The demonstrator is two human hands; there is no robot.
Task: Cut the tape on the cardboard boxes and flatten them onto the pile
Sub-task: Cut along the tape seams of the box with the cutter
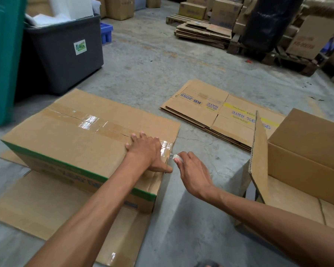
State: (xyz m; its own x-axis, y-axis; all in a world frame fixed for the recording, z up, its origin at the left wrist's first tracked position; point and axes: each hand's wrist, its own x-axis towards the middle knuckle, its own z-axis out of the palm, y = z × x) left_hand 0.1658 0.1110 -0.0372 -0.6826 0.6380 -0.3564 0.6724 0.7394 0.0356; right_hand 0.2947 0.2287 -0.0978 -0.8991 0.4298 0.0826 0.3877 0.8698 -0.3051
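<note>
A closed cardboard box [81, 139] with a green stripe lies on the floor at the left, sealed along its top seam with glossy brown tape [89, 121]. My left hand [147, 153] presses flat on the box's right end, thumb over the edge. Just to the right of that end, my right hand [193, 174] is closed around a small pale cutter [175, 157], whose tip touches the tape at the box's end. Flattened boxes [216, 112] with blue print lie in a low pile on the floor beyond.
An open cardboard box [307, 157] with a raised flap stands at the right. A flat cardboard sheet [46, 209] lies under the taped box. A grey bin [66, 53] and green crates [2, 60] stand at the left. Stacked cardboard on pallets [202, 33] sits far back.
</note>
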